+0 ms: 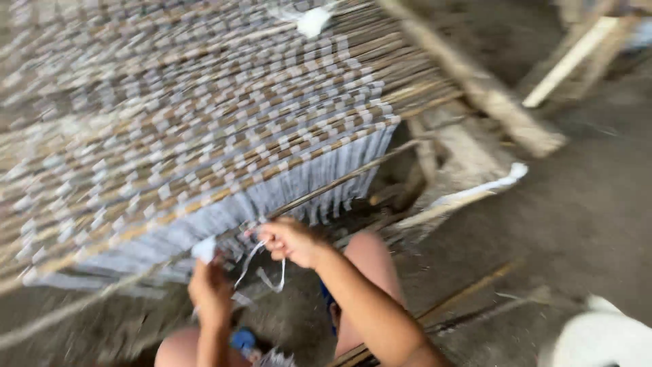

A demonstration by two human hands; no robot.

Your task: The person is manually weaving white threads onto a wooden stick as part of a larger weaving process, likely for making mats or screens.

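Blurry frame, I go left to right: woven mat [190, 129] of thin brown reed slats crossed by pale plastic strips, checkered, fringe hanging at its near edge. My left hand [210, 289] sits under that fringe, fingers curled, grip hard to make out. My right hand [288, 241] pinches a thin white strip [261, 272] that loops below. Rough wooden poles [475, 81] right, white shape cut off at the corner.
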